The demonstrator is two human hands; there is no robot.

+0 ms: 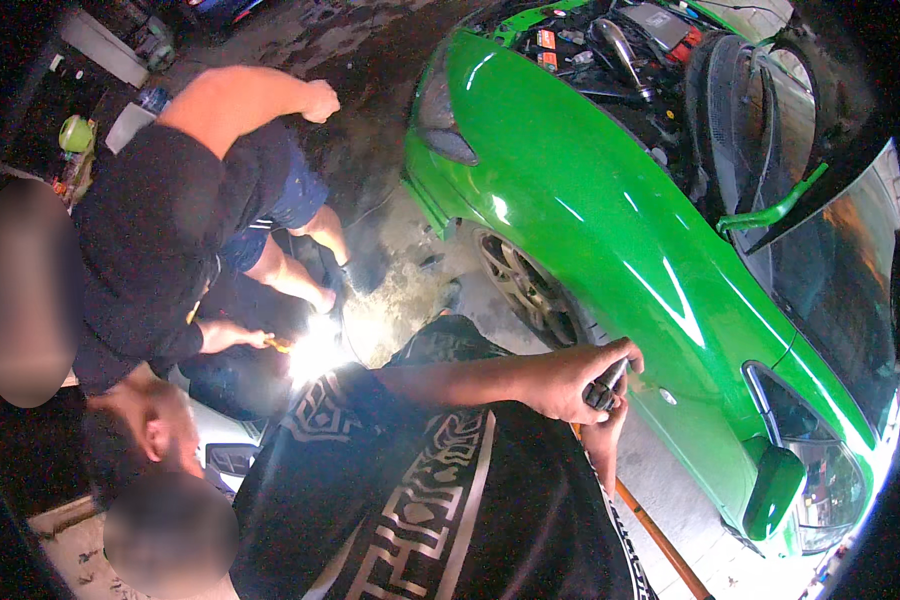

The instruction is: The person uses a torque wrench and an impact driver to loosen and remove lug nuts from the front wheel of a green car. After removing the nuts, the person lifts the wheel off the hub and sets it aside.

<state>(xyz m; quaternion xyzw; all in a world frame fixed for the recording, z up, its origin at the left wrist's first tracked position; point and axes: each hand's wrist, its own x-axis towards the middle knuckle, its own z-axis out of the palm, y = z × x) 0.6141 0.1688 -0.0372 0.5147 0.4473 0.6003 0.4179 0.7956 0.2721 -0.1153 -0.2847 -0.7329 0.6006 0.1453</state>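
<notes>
My left hand [566,392] reaches across in front of my torso, its fingers closed round a short dark cylindrical object [604,392] whose exact kind I cannot make out. Just below it, my right hand [602,436] is closed and close against the same object; its fingers are partly hidden, so what they grip is unclear. An orange pole [662,542] runs from beside my right hand down to the lower edge, passing behind the wrist. Both hands are near the side of a green car [610,230], just short of its door.
The car's bonnet area is open, showing the engine bay [620,70]; a front wheel [526,285] and green side mirror [773,492] face me. At left, a person in black [160,230] bends beside a glaring light [320,350], holding something orange. Another person is at lower left.
</notes>
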